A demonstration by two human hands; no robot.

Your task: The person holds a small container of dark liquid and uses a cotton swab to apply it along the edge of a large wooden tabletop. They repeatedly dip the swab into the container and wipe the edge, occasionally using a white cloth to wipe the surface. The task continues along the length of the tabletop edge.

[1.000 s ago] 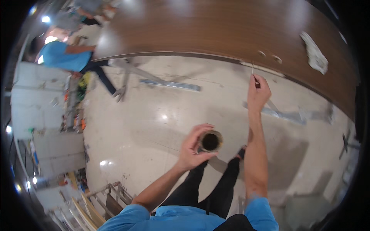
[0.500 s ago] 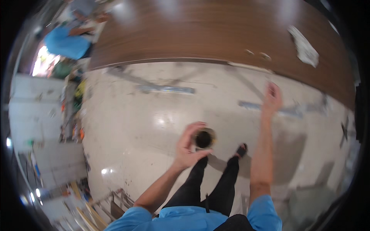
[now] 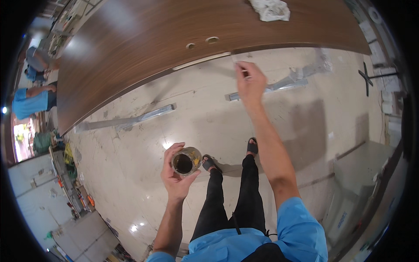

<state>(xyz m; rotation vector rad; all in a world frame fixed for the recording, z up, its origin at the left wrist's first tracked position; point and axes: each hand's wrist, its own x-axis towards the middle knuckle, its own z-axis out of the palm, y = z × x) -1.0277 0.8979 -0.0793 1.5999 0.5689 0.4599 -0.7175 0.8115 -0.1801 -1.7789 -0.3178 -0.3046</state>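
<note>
My left hand (image 3: 175, 185) is wrapped round a clear, round glass container (image 3: 194, 156) held upright over the floor. Dark content shows in its opening, and yellow patches mark its side. My right hand (image 3: 252, 85) is raised just short of the front edge of a long brown wood-grain tabletop (image 3: 144, 48). Its fingers are curled together; what is between them, if anything, I cannot make out.
On the tabletop are a crumpled white sheet (image 3: 271, 9) and two round holes, one being the larger hole (image 3: 212, 39). Metal feet (image 3: 157, 112) stand below. People in blue (image 3: 30, 100) are far left. A grey-green cabinet (image 3: 358, 187) is at right.
The view has turned to the right, so the tabletop and the white sheet sit further left. My left hand still holds the glass container. My right hand stays raised near the table edge, fingers curled.
</note>
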